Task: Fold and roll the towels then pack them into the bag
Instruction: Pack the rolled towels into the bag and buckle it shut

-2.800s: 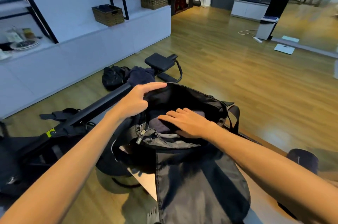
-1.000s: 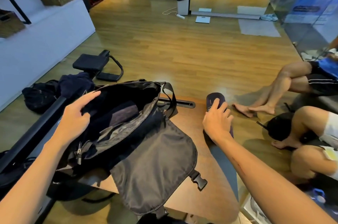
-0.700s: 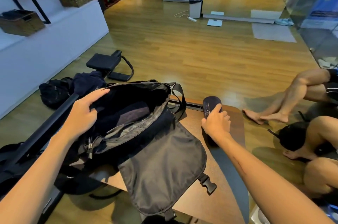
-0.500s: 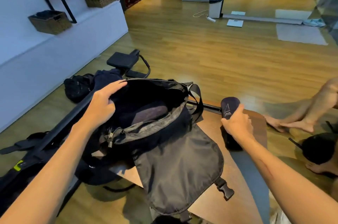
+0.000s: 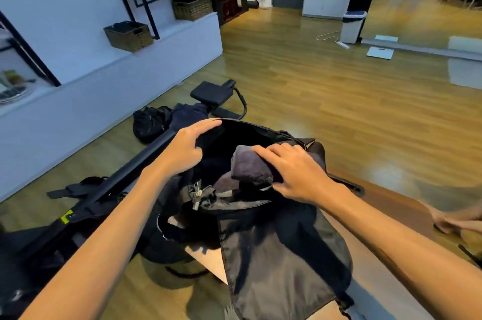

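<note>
A person's right hand [image 5: 294,171] grips a rolled dark towel [image 5: 251,167] at the mouth of an open black bag [image 5: 273,241], fingers curled over the roll's top and far side, thumb on its near end. The towel lies tilted, its free end pointing toward the left hand, partly inside the opening and above a second dark towel [image 5: 223,184] already in the bag beneath it. The left hand [image 5: 186,148] holds the bag's far rim, fingers hooked over the edge and thumb inside, keeping the mouth spread. Between the two hands, just below them, a zipper pull [image 5: 197,195] hangs from the near rim. The bag's flap [image 5: 281,262] drapes toward the camera, under the right forearm, over the edge of a brown worktop [image 5: 386,205] that carries the bag. Beyond the left hand, a black padded seat [image 5: 211,91] on a long dark frame stands on the wooden floor [image 5: 326,90], with a heap of dark clothing [image 5: 167,120] beside it. Farther off past the left hand, two wicker baskets [image 5: 129,35] sit on a white ledge. Right of the right forearm, at the picture's edge, another person's hand [image 5: 459,220], blurred, rests by the worktop.
</note>
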